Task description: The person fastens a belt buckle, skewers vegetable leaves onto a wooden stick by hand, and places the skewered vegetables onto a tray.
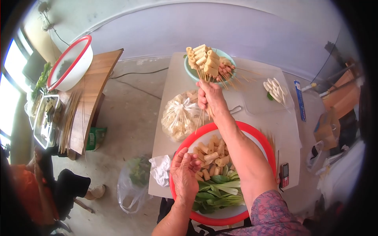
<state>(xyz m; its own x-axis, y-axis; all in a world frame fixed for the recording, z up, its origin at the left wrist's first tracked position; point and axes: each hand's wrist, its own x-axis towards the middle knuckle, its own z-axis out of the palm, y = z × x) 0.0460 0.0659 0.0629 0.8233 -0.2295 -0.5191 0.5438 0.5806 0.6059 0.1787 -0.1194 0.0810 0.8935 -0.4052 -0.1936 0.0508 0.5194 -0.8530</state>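
My right hand [211, 98] is closed around the sticks of a bunch of skewers [202, 59] threaded with pale yellow rolled pieces. It reaches to the near edge of a mint-green bowl [190, 73], where other skewers with pinkish pieces [225, 70] rest. My left hand [185, 175] is over the left side of a red-rimmed basin [269, 147], fingers loosely bent and apart, with nothing visible in it. Inside the basin lie loose tan rolls [211, 156] and green leafy vegetables [216, 193]. My right forearm hides part of the basin.
A tied plastic bag [181, 116] stands beside the basin, with crumpled white paper [160, 170] nearby. White pieces [275, 90] lie on a clear tray at right, near a phone [284, 175]. Another person [29, 192] sits left, by a wooden table [98, 74] with a basin [78, 67].
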